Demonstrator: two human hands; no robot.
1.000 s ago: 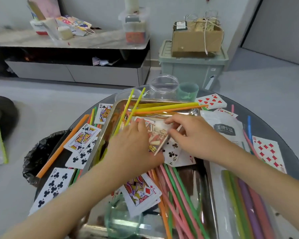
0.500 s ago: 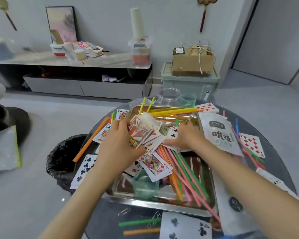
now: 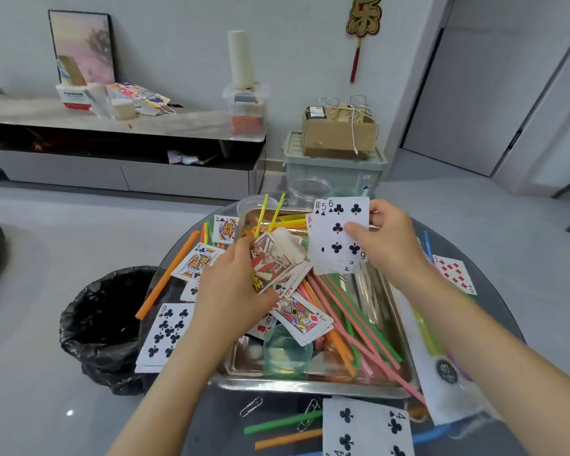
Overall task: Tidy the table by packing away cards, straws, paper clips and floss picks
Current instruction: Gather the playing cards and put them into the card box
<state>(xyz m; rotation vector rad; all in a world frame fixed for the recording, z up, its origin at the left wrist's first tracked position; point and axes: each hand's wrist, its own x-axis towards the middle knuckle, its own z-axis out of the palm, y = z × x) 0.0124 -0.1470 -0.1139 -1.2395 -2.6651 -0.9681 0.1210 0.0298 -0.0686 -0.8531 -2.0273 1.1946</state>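
Note:
My left hand [image 3: 232, 291] grips an open card box [image 3: 272, 261] over a steel tray [image 3: 310, 386]. My right hand [image 3: 387, 240] holds a fanned stack of cards [image 3: 338, 235], six of clubs facing me, just right of the box. Pink, green and orange straws [image 3: 359, 320] lie across the tray, along with a jack of diamonds [image 3: 301, 315]. More cards lie on the glass table: a nine of clubs [image 3: 165, 337], a king of clubs [image 3: 196, 261], a four of clubs [image 3: 369, 429] and a ten of diamonds [image 3: 454, 273]. Two paper clips [image 3: 251, 406] lie in front of the tray.
A bin with a black liner [image 3: 104, 327] stands left of the table. A clear green cup [image 3: 287, 352] lies in the tray. A white straw packet [image 3: 448, 380] lies at the tray's right. Clear plastic tubs [image 3: 310, 190] stand at the table's far edge.
My right hand has lifted a stack of cards out of the tray and raised it beside the box. The left hand keeps the box. My view has risen and pulled back.

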